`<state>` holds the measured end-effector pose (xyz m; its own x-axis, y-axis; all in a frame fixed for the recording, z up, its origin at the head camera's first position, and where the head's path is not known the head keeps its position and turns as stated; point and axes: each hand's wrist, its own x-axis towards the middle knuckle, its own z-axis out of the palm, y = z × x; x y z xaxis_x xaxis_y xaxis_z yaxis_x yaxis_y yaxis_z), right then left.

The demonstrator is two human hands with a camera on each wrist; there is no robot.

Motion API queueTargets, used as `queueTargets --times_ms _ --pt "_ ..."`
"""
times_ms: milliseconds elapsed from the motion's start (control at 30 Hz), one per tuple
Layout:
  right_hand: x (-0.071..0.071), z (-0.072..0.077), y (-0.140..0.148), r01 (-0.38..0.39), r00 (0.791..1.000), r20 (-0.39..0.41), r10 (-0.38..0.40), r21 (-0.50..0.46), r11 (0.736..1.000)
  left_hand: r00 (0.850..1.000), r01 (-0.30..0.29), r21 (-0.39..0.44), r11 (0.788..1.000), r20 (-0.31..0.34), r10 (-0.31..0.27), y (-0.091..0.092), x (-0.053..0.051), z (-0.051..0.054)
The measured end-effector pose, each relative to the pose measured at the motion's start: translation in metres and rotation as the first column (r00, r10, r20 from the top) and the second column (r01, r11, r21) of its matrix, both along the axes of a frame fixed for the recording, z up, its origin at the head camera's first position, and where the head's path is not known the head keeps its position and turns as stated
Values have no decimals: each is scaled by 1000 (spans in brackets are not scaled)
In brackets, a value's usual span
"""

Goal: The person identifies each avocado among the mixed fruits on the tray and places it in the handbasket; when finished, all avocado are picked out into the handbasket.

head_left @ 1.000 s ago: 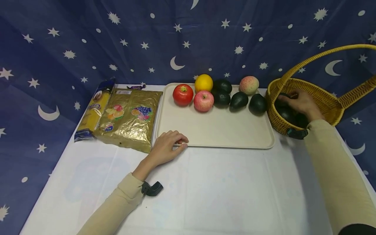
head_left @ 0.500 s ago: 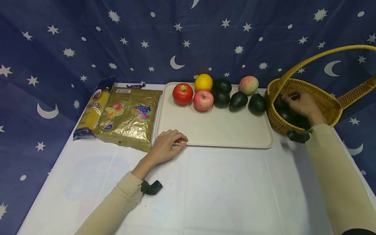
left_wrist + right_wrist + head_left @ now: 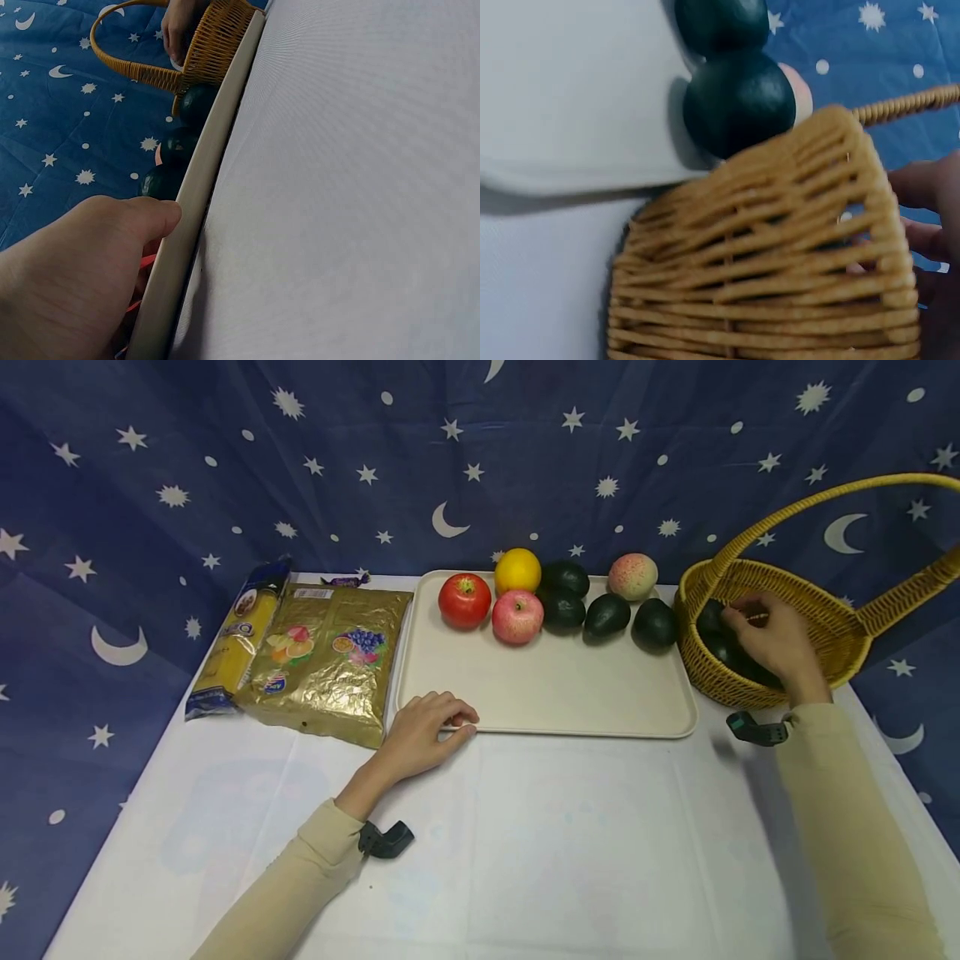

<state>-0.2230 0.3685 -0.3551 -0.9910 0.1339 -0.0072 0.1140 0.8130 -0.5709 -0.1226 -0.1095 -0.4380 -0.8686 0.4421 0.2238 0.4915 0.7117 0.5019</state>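
My left hand [image 3: 431, 735] rests at the near left edge of the cream tray [image 3: 555, 693], fingers loosely bent over it; in the left wrist view the thumb [image 3: 157, 217] lies at the rim. My right hand [image 3: 776, 635] is inside the yellow wicker basket [image 3: 701, 668], beside several dark green avocados [image 3: 720, 647]. Its thumb and fingers stand apart, with no fruit visible between them. The right wrist view shows some of its fingers [image 3: 922, 240] past the basket's woven wall. Along the tray's back lie a tomato [image 3: 464, 602], an apple [image 3: 517, 617] and more avocados [image 3: 607, 616].
An orange [image 3: 517, 570] and a speckled peach [image 3: 633, 577] also sit at the tray's back. Left of the tray lie a gold fruit-print bag [image 3: 330, 668], a pasta packet [image 3: 240, 643] and a purple-wrapped candy [image 3: 347, 581]. The basket's tall handle [image 3: 825, 493] arches over its opening.
My right hand has drawn slightly back and to the right inside the basket, away from an avocado at its fingertips. My left hand has stayed at the tray edge.
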Motion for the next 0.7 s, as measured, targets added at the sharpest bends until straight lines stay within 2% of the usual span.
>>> queueTargets --times_ms 133,300,400,533,633,700 --pt "10 0 -10 14 996 -93 -14 -1 1000 1000 3 6 1000 -4 -3 0 0 0" --pt "24 -3 -24 23 976 -216 -22 1 1000 1000 7 9 1000 -5 -7 0 1 1" --pt "29 -6 -32 -5 950 -311 5 3 1000 1000 5 6 1000 -6 -5 0 1 1" --pt "30 -10 -44 -68 893 -441 85 54 996 1000 1 2 1000 5 -1 0 1 0" --pt "29 -13 -53 -118 866 -476 152 100 988 1000 0 4 1000 10 0 0 1 0" --pt "28 -15 -57 -145 859 -474 191 133 980 1000 -1 7 1000 9 1 0 1 0"
